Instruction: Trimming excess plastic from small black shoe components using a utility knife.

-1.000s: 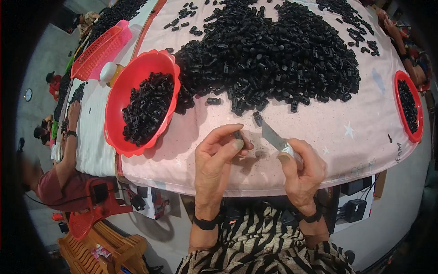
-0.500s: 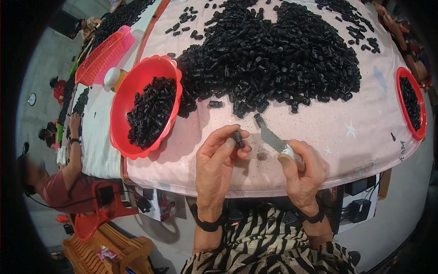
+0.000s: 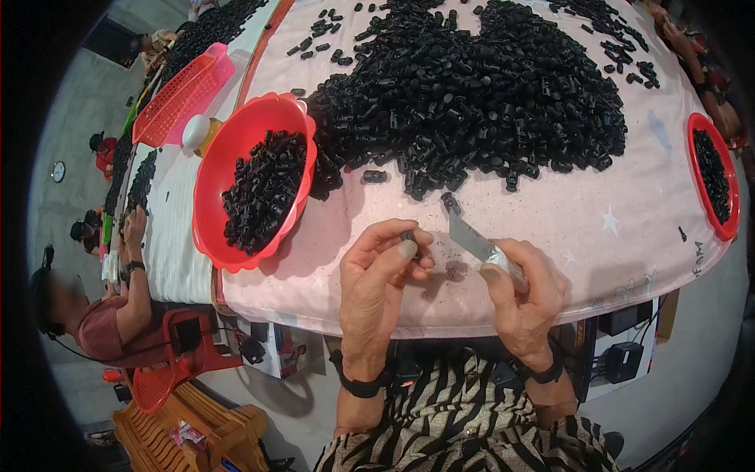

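Observation:
My left hand (image 3: pixel 376 275) pinches a small black plastic part (image 3: pixel 408 237) between thumb and fingers, and the thumb covers much of it. In my right hand (image 3: pixel 525 303) is a knife (image 3: pixel 470 238) with a flat grey blade and a handle wrapped in something silvery. The blade points away from me to the upper left, its tip close to a single black part (image 3: pixel 450 203) on the cloth. Blade and held part are apart. Beyond both hands lies a large heap of the same black parts (image 3: pixel 472 102).
A red scalloped bowl (image 3: pixel 206 200) with black parts stands left of the heap; a smaller red bowl (image 3: pixel 734 206) is at the far right. Behind the left one are a white-capped jar (image 3: pixel 196 134) and a pink basket (image 3: pixel 177 98). A person (image 3: pixel 110 326) sits at the left.
The small part has turned in my left fingers and the thumb now hides more of it. My right hand and the knife stay almost where they were. The view has shifted slightly.

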A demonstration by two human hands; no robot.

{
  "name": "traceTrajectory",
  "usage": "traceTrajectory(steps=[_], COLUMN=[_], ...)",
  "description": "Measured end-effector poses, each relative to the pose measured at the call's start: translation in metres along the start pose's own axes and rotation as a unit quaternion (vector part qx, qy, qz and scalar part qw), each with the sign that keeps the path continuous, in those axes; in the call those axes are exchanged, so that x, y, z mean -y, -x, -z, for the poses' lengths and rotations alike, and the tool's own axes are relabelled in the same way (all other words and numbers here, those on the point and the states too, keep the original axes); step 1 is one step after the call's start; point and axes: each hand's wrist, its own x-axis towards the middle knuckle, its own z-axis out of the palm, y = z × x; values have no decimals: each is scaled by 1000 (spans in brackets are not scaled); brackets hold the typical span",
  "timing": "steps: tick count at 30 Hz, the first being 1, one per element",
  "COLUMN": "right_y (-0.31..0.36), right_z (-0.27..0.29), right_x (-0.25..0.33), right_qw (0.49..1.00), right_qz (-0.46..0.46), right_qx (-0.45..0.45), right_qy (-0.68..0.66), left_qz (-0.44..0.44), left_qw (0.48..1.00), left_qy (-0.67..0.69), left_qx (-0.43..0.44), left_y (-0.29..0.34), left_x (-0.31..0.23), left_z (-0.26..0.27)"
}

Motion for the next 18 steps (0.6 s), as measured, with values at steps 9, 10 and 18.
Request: traceTrajectory(steps=[9, 10, 18], right_y=[1, 1, -2], right_z=[-2, -3, -2], right_x=[0, 0, -2], right_qw=[1000, 1000, 993], right_qz=[11, 10, 84], right_qx=[-4, -5, 79], right_qy=[5, 6, 36], left_qz=[1, 2, 64], left_qw=[1000, 1000, 996], left_qy=[7, 9, 52], left_qx=[-5, -16, 31], left_y=[0, 1, 3], left_x=[0, -1, 2], left_z=[-5, -8, -1])
